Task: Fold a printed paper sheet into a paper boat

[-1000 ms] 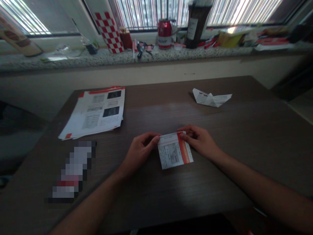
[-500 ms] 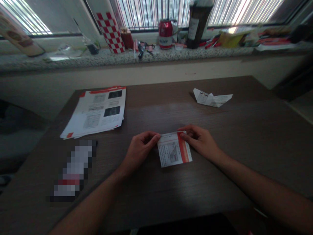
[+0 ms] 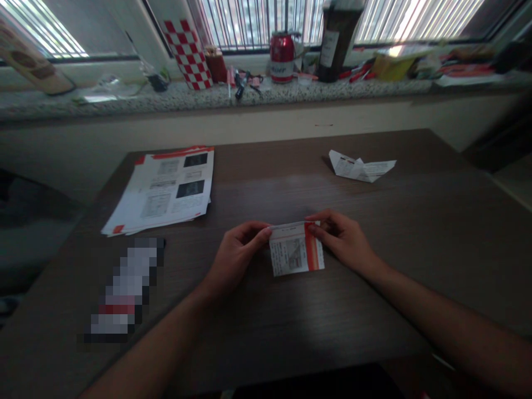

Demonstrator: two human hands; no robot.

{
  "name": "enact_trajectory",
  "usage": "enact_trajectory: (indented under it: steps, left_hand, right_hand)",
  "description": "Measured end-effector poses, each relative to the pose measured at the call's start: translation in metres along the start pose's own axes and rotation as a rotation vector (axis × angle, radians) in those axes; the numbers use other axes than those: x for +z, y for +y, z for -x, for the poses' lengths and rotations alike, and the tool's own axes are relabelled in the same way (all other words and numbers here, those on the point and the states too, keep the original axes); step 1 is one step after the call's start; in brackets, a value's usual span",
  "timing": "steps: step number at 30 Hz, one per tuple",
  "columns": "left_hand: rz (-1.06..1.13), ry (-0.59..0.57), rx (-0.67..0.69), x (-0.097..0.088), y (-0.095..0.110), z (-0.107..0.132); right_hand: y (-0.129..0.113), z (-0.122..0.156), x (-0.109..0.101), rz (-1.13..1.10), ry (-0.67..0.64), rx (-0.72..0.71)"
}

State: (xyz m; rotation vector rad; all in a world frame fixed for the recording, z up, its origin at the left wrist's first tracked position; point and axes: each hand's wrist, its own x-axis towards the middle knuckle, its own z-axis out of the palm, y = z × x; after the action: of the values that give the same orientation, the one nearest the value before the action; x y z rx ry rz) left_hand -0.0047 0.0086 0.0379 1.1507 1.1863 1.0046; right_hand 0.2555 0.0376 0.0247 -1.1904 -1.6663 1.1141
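A small folded sheet of paper [image 3: 294, 254], printed with text and a red-orange band, is held up in front of me over the brown table [image 3: 249, 332]. My left hand [image 3: 240, 250] pinches its upper left corner between thumb and fingers. At the upper right corner, my right hand [image 3: 344, 237] grips it with the thumb in front and fingers behind. Farther back on the right, a folded paper boat [image 3: 361, 168] lies on the table. Whatever is behind the held paper is hidden.
A stack of printed sheets [image 3: 166, 191] lies at the back left, with a pixelated oblong object [image 3: 127, 291] nearer to me. Along the stone windowsill [image 3: 166, 102] stand a red can [image 3: 282, 58], a checkered red-and-white container [image 3: 189, 55], a dark bottle [image 3: 336, 44] and a yellow container [image 3: 390, 66].
The folded paper has tilted, its lower edge rising a little so it looks shorter. Both hands keep their grip on its top corners, the right one shifting very slightly.
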Motion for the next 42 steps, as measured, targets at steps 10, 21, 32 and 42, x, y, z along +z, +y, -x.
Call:
enact_trajectory:
  steps: [10,21,32,42]
  left_hand:
    - [-0.056,0.051,0.041,0.0019,0.004,0.001]
    - [-0.376,0.145,0.179,0.0023,0.0037,-0.0019]
    - [-0.39,0.093,0.179,0.0039,0.0039,-0.0017]
    - [-0.502,0.077,0.18,0.0023,0.0026,-0.0023]
  right_hand:
    - [0.0008,0.002,0.0031,0.048,0.014,-0.031]
    - [-0.0042,0.004,0.0057,0.083,0.01,-0.047]
    - [-0.0009,0.001,0.0055,0.05,0.053,0.006]
    - [-0.003,0.0002,0.0046,0.038,0.054,0.026]
